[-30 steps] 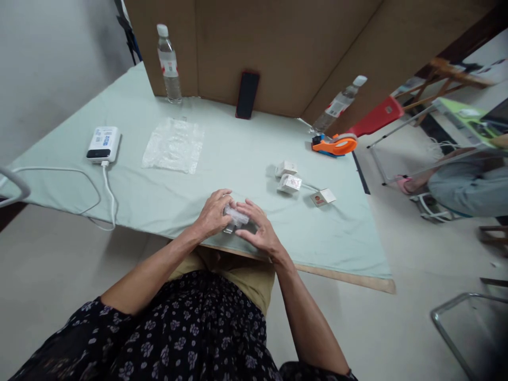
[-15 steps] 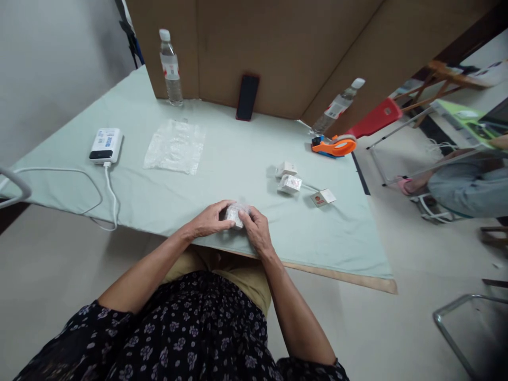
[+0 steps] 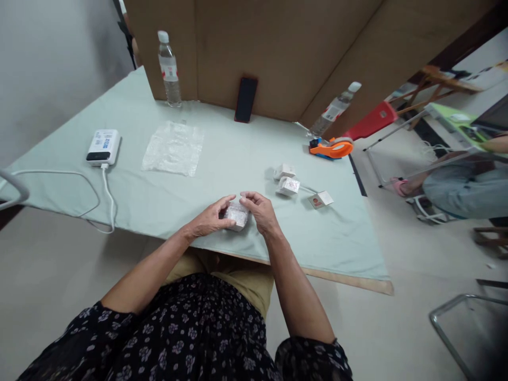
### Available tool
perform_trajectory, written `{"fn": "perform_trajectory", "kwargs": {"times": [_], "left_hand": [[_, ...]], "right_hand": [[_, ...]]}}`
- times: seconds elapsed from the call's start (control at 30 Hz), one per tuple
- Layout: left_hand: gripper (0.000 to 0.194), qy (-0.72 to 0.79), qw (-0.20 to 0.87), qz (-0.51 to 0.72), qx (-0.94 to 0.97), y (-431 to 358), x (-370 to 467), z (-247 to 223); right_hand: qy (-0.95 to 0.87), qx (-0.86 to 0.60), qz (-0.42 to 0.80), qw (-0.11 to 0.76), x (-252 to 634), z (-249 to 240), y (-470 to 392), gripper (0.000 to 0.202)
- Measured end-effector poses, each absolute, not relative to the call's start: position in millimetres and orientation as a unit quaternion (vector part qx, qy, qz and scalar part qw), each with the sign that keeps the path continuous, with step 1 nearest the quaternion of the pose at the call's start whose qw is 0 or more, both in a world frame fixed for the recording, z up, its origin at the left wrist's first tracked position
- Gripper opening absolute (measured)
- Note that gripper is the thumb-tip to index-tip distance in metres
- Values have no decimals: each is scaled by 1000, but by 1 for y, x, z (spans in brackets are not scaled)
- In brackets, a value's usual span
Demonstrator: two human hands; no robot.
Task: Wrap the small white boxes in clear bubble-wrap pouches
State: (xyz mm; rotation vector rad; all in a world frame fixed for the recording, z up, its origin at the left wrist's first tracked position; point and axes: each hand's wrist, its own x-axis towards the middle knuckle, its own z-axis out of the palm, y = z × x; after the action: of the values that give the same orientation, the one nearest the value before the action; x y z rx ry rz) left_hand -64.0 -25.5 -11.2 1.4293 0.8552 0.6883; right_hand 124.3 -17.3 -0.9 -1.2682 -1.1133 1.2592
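Observation:
A small white box in bubble wrap (image 3: 237, 216) rests near the table's front edge. My left hand (image 3: 210, 218) grips it from the left, thumb in front and fingers behind. At its upper right, my right hand (image 3: 261, 210) is closed in a pinch at the back of the wrapping, on what looks like a clear edge of plastic. Further right lie two wrapped boxes, one behind (image 3: 284, 171) and one in front (image 3: 288, 186), and a bare white box with a red mark (image 3: 321, 199). A flat bubble wrap sheet (image 3: 173, 148) lies to the left.
On the table (image 3: 238, 151) are a power bank (image 3: 103, 147) with a white cable, an orange tape dispenser (image 3: 331, 148), a bottle (image 3: 170, 71) and another bottle (image 3: 335, 110). A phone (image 3: 246, 99) leans on the cardboard (image 3: 278, 53). A person's leg (image 3: 456, 180) shows at right.
My right hand has moved off the front of the wrapped box to its upper right, with fingers pinched. My left hand keeps its hold. The view has shifted slightly.

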Motion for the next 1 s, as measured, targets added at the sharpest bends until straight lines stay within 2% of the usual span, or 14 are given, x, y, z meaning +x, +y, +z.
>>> {"fn": "perform_trajectory", "kwargs": {"times": [0.1, 0.2, 0.3, 0.4, 0.5, 0.67, 0.8, 0.9, 1.0], "left_hand": [[89, 374, 616, 302, 624, -25, -65, -14], [87, 389, 600, 302, 631, -24, -65, -15], [77, 396, 575, 313, 644, -24, -64, -16], [64, 393, 558, 315, 659, -24, -64, -15], [57, 388, 556, 306, 668, -25, -66, -14], [65, 360, 528, 279, 717, -30, -74, -10], [61, 375, 517, 276, 718, -28, -74, -10], [60, 381, 537, 264, 705, -21, -71, -9], [54, 391, 545, 267, 692, -14, -65, -5]], "right_hand": [[-520, -515, 457, 504, 122, 8, -21, 20], [-630, -539, 320, 458, 120, 15, -39, 7], [-706, -552, 182, 403, 117, 13, -61, 10], [-741, -542, 111, 380, 116, 6, -73, 14], [-766, -522, 93, 363, 120, 4, -76, 15], [-812, -479, 100, 319, 130, 9, -80, 17], [-840, -451, 69, 294, 132, 3, -86, 24], [-828, -467, 59, 304, 130, -3, -79, 24], [-798, -486, 112, 337, 133, -4, -59, 20]]}}
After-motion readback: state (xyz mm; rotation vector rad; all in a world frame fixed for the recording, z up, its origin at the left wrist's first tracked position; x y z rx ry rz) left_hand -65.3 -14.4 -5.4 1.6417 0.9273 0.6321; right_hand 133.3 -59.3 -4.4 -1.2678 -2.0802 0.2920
